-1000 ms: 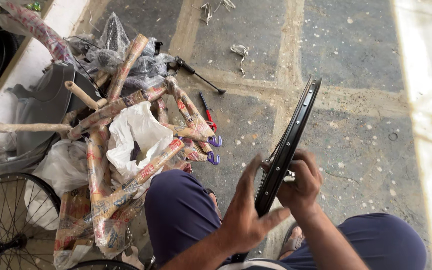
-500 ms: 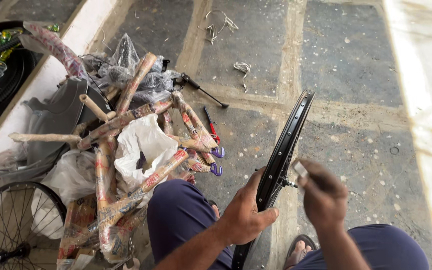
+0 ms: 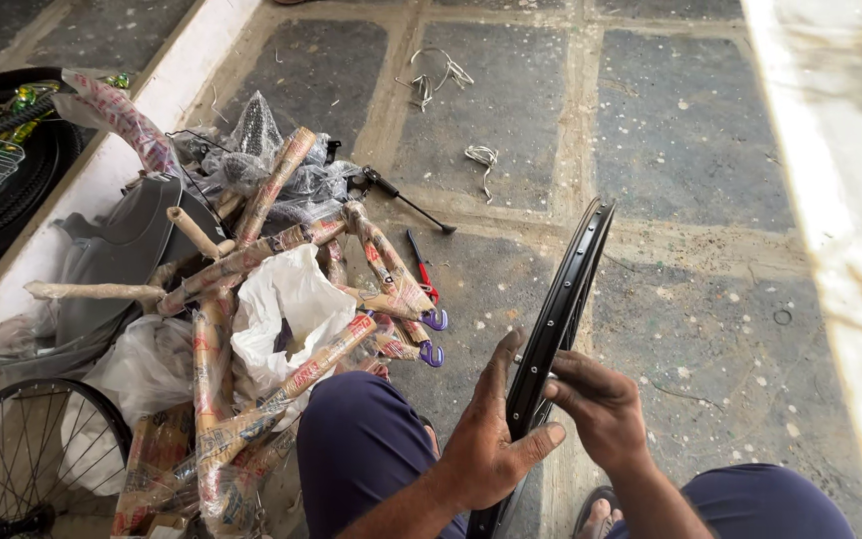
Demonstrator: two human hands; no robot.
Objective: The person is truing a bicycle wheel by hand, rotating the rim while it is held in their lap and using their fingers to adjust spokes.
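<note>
Closest to the camera are the knees in dark blue trousers point(image 3: 361, 449), and the black wheel rim point(image 3: 556, 329) stands on edge between them, so the legs seem to steady it from both sides. The left hand point(image 3: 486, 449) is wrapped around the lower part of the rim, thumb hooked across the near side, fingers flat along the outer face, a real grip. The right hand point(image 3: 601, 404) sits just beside it with fingertips pinched together at the inner edge of the rim; looks like it's nipping something small there, can't tell what. The rim is seen nearly edge-on, tilted, running from the lap up and away to the right.

Left of the knee is a heap of frame tubes wrapped in brown paper point(image 3: 251, 329), with a spoked wheel point(image 3: 22, 459) at the corner. Farther out, a kickstand point(image 3: 401, 198) lies on the stone floor point(image 3: 690, 130).
</note>
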